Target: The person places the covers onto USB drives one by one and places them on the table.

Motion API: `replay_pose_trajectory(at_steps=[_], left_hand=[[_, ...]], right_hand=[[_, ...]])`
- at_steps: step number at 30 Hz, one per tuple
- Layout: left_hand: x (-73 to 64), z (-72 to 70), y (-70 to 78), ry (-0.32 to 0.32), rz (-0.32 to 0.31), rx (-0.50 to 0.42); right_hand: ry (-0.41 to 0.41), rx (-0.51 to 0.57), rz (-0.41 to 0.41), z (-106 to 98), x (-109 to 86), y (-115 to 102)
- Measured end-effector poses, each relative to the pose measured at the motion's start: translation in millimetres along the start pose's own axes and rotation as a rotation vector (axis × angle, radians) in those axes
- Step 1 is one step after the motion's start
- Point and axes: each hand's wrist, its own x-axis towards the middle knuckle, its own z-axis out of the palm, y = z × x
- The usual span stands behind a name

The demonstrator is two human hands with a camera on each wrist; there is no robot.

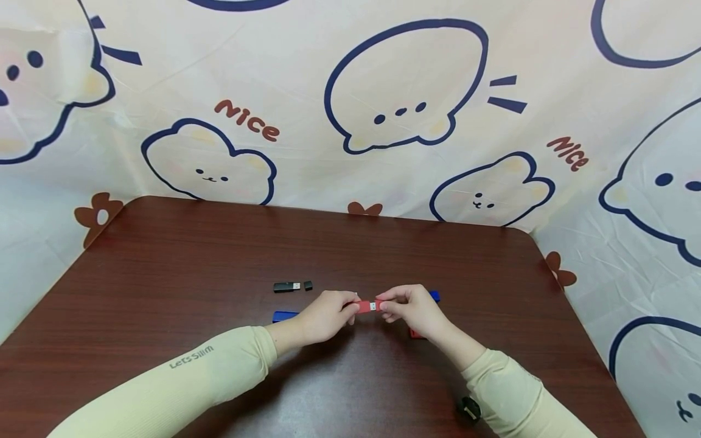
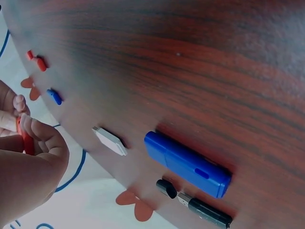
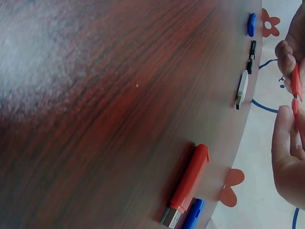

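In the head view, a red USB stick (image 1: 364,307) is held above the table between the two hands. My left hand (image 1: 327,316) pinches its body. Thumb and fingers of my right hand (image 1: 414,311) pinch the small red cap (image 1: 379,305). Bare metal plug (image 1: 373,306) shows between body and cap. Below, a white USB stick (image 2: 109,141) lies on the table, mostly hidden by the hands in the head view. Beside the left wrist lies a blue USB stick (image 1: 285,316). Under the right hand are another red USB stick (image 3: 189,179) and a blue one (image 3: 193,214).
A black USB stick (image 1: 285,287) lies behind the left hand with its plug bare, its black cap (image 1: 308,285) beside it. The brown table (image 1: 219,243) meets a patterned cloth (image 1: 306,170) at the back and sides. A dark round object (image 1: 470,410) is near the right sleeve.
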Motion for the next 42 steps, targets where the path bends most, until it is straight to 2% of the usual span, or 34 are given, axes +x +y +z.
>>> replay_pose_trajectory(at_steps=[8,15,23,31,42], left_hand=[[0.6,-1.9,-3.6,-0.012,0.038,-0.046],[3.1,-2.5,-5.7,-0.012,0.007,-0.103],[4.7,-3.3,-3.9,-0.010,0.008,-0.110],[6.3,-7.0,-1.3,-0.016,-0.015,-0.171],[6.7,-12.1,2.1,-0.038,-0.012,-0.198]], right_hand=[[0.014,0.062,0.024,3,-0.3,1],[0.028,0.088,0.027,3,-0.5,-2],[0.045,0.104,0.028,3,-0.9,-3],[0.050,0.129,0.032,2,-2.6,-7],[0.049,0.157,0.023,1,-3.1,-10]])
